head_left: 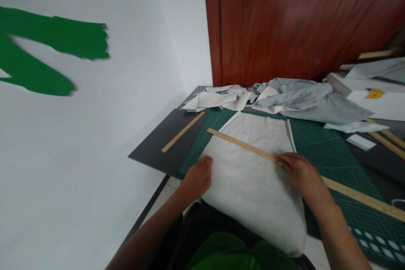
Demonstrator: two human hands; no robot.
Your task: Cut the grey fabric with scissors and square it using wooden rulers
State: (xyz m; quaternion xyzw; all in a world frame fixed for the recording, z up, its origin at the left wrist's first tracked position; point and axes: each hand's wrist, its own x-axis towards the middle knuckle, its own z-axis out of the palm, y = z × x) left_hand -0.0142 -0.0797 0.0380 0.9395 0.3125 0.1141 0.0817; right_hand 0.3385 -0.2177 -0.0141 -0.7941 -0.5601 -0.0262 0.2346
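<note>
A pale off-white cloth lies over the green cutting mat, and its near end hangs over the table's front edge. Across the cloth runs a long wooden ruler, slanting down to the right and continuing past the mat. My right hand is closed around the ruler near the cloth's right edge, the fingertips pressed at its side. At the left edge of the cloth, my left hand is closed with the fingers curled, pinching the fabric. The ruler's stretch under my right hand and wrist is hidden.
A shorter wooden ruler lies on the dark tabletop at left. Crumpled cream cloth and grey cloth are heaped along the back. A white box and a small white block are at right. A white wall borders the left.
</note>
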